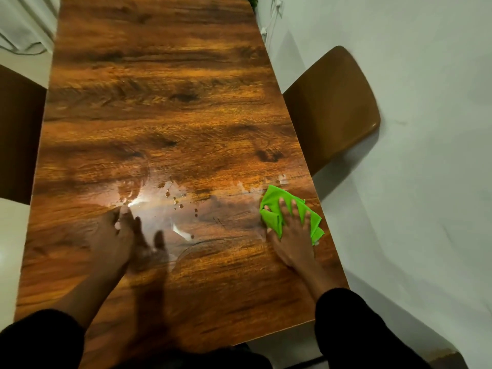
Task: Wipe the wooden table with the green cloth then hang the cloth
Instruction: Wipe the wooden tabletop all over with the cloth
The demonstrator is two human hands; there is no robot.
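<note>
A long wooden table (165,107) with dark grain fills the view. The bright green cloth (274,209) lies crumpled near the table's right edge. My right hand (292,230) presses flat on it with fingers spread. My left hand (117,235) rests palm down on the bare wood at the near left, holding nothing. Between the two hands the surface shows a wet sheen with streaks and small droplets (183,201).
A brown chair (335,107) stands against the table's right side, and part of another chair (18,134) shows at the left. White floor (426,182) surrounds the table. Cables (269,30) run along the floor at the far right corner.
</note>
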